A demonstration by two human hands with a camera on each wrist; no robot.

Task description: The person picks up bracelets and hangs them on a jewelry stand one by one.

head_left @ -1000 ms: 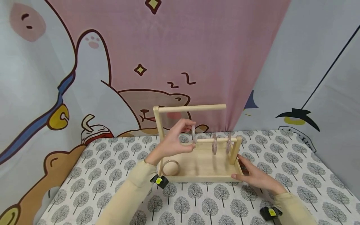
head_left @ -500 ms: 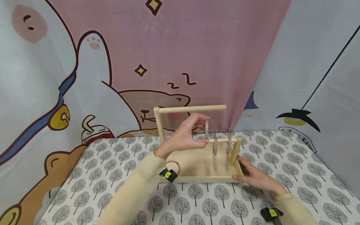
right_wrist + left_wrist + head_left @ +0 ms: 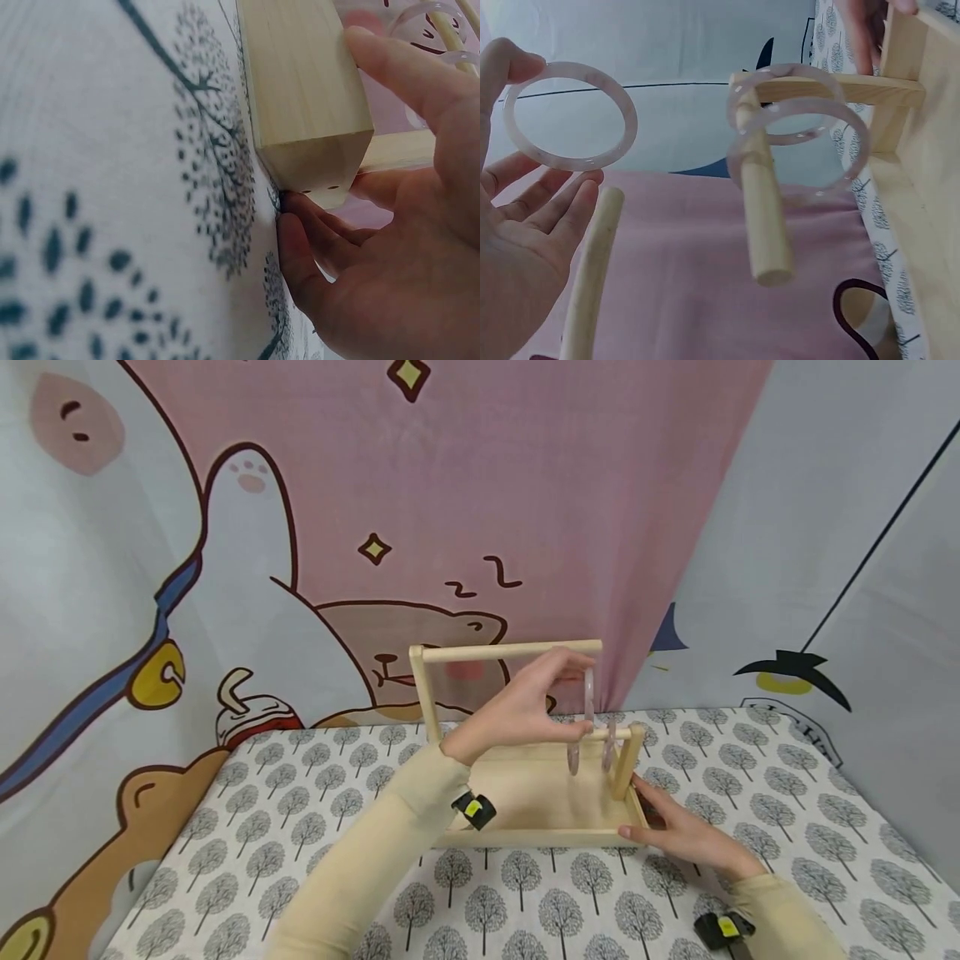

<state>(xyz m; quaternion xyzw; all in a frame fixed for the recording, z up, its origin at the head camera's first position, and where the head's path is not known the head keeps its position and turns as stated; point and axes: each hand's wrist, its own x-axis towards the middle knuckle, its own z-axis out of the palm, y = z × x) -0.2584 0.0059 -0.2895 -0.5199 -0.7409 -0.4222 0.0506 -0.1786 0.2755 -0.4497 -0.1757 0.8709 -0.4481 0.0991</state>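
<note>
left hand: wide pinch on ring, 6 o'clock from tip of upper rod | right hand: grips 4-o'clock corner of tray | advisably: tray steady, ring square, clear tip, then slide toward 9

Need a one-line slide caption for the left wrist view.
Left hand pinches one pale bangle, while two other bangles loop around a wooden rod.
</note>
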